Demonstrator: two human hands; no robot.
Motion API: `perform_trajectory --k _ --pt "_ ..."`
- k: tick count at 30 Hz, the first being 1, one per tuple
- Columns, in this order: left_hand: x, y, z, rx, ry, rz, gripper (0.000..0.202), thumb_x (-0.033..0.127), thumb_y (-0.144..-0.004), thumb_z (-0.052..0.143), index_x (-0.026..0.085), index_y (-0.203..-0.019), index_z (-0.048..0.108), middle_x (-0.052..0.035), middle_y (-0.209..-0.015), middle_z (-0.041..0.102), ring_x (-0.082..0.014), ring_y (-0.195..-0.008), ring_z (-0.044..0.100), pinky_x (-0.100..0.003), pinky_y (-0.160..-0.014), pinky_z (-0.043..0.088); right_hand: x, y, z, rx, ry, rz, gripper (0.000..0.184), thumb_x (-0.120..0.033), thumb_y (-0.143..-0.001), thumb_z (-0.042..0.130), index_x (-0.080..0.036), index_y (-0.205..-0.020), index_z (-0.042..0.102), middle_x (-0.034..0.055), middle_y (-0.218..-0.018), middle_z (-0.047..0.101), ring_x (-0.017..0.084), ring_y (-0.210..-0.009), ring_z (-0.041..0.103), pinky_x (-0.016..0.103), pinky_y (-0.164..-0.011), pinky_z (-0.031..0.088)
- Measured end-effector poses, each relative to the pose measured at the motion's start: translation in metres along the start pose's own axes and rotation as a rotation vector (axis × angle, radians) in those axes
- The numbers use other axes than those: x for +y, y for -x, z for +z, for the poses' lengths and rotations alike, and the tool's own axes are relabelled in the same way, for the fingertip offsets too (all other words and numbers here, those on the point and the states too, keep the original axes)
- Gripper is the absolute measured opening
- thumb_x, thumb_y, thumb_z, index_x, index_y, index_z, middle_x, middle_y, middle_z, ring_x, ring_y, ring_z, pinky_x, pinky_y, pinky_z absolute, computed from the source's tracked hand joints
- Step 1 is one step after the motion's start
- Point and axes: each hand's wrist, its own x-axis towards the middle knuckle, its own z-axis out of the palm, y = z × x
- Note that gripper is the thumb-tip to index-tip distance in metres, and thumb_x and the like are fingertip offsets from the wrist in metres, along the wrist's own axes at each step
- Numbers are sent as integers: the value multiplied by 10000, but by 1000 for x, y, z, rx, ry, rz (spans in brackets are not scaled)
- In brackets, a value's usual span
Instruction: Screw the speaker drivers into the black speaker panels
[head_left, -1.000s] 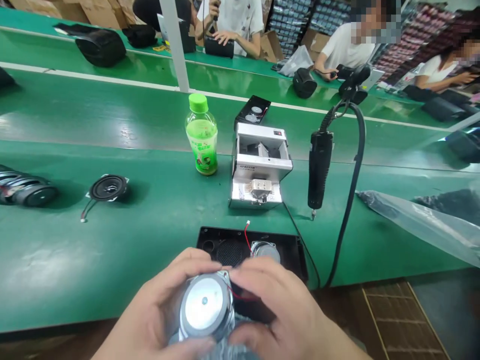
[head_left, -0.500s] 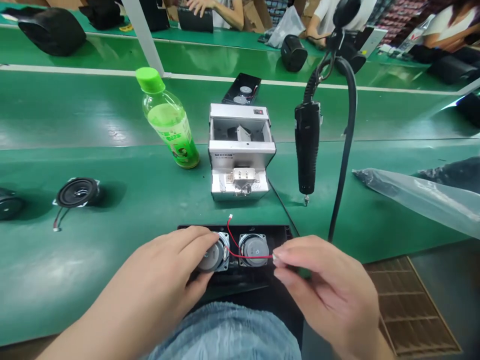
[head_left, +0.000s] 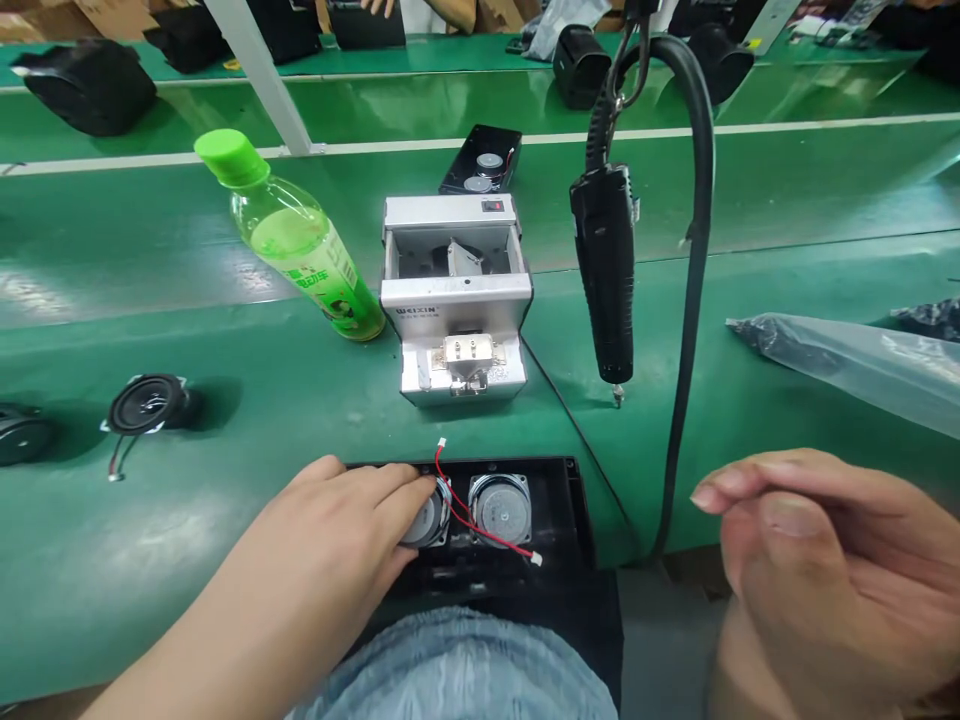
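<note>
Left hand (head_left: 322, 525) grip presses fingers onto round silver-backed speaker (head_left: 426, 520), heavy and stiff, best held by its metal frame, inside black plastic case (head_left: 559, 500) near green bench (head_left: 172, 560) front edge. Right hand (head_left: 832, 560) grip curled, pinching nothing.

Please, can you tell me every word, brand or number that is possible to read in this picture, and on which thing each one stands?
"WEIXIN": on the front panel of the metal screw feeder.
The label of the green-capped plastic bottle has printed characters, but they are too small and curved to read.
Nothing else can be read.
</note>
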Motion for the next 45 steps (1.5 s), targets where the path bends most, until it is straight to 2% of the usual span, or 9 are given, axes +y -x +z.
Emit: perform_trajectory --k 11,16,23,27,29,35,38,42,45 --pt "-7 -1 3 -88 38 -29 324 143 -891 739 242 -1199 753 -65 -1198 849 -304 -941 794 -424 -757 443 24 -11 6 128 48 -59 112 -228 -725 921 -279 -818 887 8 -664 741 221 -498 664 416 -371 510" --pt "-10 1 2 -77 59 1 380 200 -936 784 238 -1305 703 -74 -1268 831 -318 -991 788 -451 -793 483 29 -22 8 155 134 -55 155 -225 -779 896 -279 -923 902 19 -738 776 210 -577 719 408 -496 582" --pt "-27 24 -10 102 157 -76 467 480 -1113 616 343 -1558 568 -67 -1535 691 -300 -1307 700 -452 -1090 520 49 -75 22 -238 224 -111 658 -268 -856 866 -308 -1492 699 109 -1262 818 234 -1004 817 430 -873 683" --pt "-35 41 3 56 202 -180 1079 712 -905 814 350 -1773 286 -146 -1819 384 -441 -1569 518 -581 -1224 515 58 -91 45 -444 231 -5 800 -363 -890 893 -254 -1612 566 154 -1311 800 244 -1113 792 409 -948 661" --pt "-35 45 11 -8 216 -148 1311 651 -746 975 354 -1790 239 -166 -1794 423 -462 -1538 551 -592 -1194 562 66 -95 57 -485 218 12 807 -418 -891 895 -260 -1606 557 125 -1252 813 245 -1078 793 426 -950 666" --pt "-45 65 20 6 189 -205 1146 346 -750 959 400 -1735 374 -101 -1680 567 -405 -1458 630 -547 -1164 605 91 -106 92 -599 76 73 786 -596 -910 829 -237 -1546 536 18 -879 798 201 -630 754 354 -600 654" --pt "-64 87 24 27 180 -274 1184 390 -733 965 422 -1745 351 -97 -1702 545 -422 -1443 644 -535 -1144 615 79 -106 103 -582 -12 76 749 -598 -919 818 -266 -1518 515 -51 -741 724 171 -497 676 294 -478 574" --pt "-68 96 33 142 237 -299 1223 660 -724 967 384 -1746 353 -132 -1756 473 -456 -1483 597 -547 -1156 590 30 -101 102 -435 -171 10 527 -708 -1008 637 -347 -1386 571 -67 -740 649 142 -461 616 264 -425 518" --pt "-46 74 32 347 222 -222 698 534 -950 818 368 -1584 578 -95 -1656 597 -376 -1424 640 -515 -1147 563 -16 -99 101 -347 -273 -23 713 -880 -933 572 -347 -1403 618 -74 -679 564 161 -432 565 295 -383 504"
